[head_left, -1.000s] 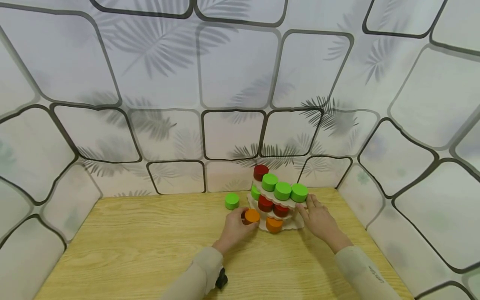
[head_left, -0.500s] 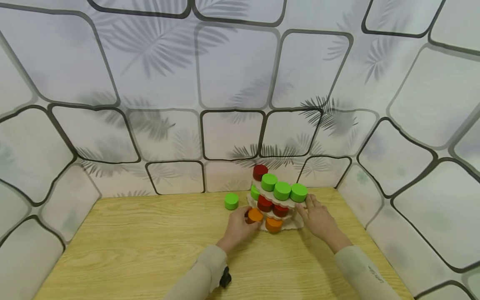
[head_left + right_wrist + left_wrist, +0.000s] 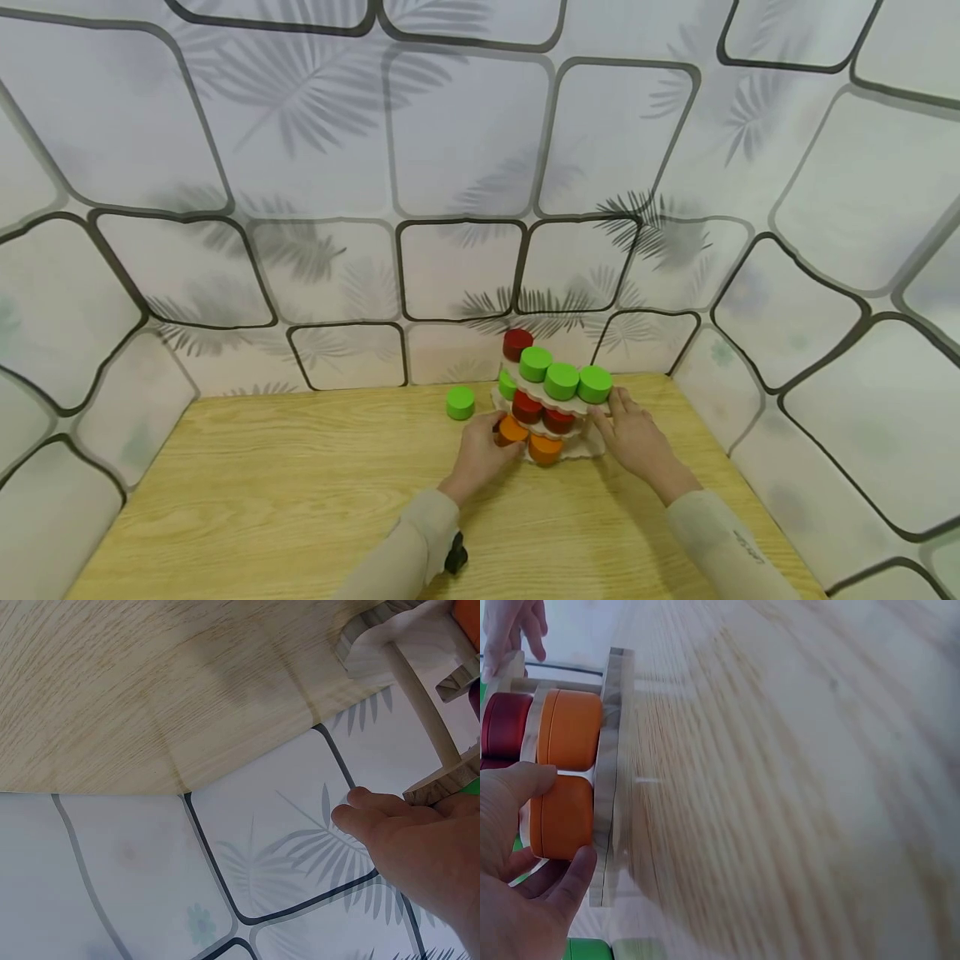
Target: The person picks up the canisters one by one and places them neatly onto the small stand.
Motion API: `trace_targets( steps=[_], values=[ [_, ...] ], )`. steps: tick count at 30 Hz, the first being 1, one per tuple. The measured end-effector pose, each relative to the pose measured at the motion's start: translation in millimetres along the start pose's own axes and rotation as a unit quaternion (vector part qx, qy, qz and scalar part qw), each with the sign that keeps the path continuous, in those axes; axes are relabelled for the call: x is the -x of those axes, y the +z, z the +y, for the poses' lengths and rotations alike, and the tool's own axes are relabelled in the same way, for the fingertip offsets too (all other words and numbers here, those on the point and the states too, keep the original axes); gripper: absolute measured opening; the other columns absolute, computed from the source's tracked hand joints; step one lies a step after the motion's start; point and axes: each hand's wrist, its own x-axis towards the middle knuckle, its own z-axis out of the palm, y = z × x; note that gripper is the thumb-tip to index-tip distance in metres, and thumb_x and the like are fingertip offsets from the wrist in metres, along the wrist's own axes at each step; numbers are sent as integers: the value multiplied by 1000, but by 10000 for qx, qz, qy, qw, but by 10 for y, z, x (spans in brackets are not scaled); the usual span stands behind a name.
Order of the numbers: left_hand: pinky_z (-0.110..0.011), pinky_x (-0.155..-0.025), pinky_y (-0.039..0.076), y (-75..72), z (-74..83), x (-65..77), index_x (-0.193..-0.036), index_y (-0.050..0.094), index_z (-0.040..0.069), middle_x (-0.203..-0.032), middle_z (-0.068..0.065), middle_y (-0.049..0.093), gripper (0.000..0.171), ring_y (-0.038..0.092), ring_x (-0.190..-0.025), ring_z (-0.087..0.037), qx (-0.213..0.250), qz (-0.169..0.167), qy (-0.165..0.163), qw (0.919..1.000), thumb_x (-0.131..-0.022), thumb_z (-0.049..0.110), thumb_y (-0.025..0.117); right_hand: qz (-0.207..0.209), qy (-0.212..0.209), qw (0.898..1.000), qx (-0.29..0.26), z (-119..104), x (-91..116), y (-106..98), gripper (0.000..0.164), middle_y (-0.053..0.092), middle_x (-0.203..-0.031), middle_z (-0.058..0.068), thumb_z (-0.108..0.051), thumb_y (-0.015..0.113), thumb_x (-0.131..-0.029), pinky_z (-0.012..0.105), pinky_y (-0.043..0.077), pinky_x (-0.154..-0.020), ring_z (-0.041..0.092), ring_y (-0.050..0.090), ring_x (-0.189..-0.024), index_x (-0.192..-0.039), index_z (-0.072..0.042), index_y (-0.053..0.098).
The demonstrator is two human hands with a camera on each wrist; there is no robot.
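A wooden tiered stand (image 3: pixel 585 447) with scalloped boards stands near the back wall, with green, red and orange round tins on its levels. My left hand (image 3: pixel 478 457) grips an orange round tin (image 3: pixel 564 817) between thumb and fingers, at the lowest board's left side. It sits beside a second orange tin (image 3: pixel 574 727); a thin gap shows between them in the left wrist view. My right hand (image 3: pixel 641 437) rests its extended fingers and thumb against the right edge of the upper board (image 3: pixel 450 776). The thumb is partly hidden in the right wrist view.
A loose green tin (image 3: pixel 461 403) stands on the wood-grained table (image 3: pixel 285 492), left of the stand and behind the left hand. Patterned walls (image 3: pixel 465 267) enclose the table at the back and both sides. The upper boards overhang the lowest level closely.
My left hand has moved right with the orange tin, bringing it in under the middle board beside the other orange tin. My right hand stays at the upper board's edge.
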Motion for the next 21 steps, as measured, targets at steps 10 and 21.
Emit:
trace_targets(
  steps=[10, 21],
  values=[
    [-41, -94, 59, 36, -6, 10, -132, 68, -1, -121, -15, 73, 50, 67, -112, -26, -103, 22, -81, 9999, -88, 14, 85, 56, 22, 10000, -52, 13, -9, 20, 79, 24, -162, 43, -47, 30, -116, 72, 29, -120, 64, 33, -146, -157, 20, 23],
    [-44, -95, 59, 55, 16, 12, -132, 68, -3, -121, -18, 73, 49, 68, -112, -29, -28, 84, -81, 9999, -88, 13, 83, 29, 24, 10000, -6, 28, -23, 35, 78, 24, -162, 43, -46, 30, -116, 71, 28, -122, 62, 32, -147, -157, 20, 23]
  ],
)
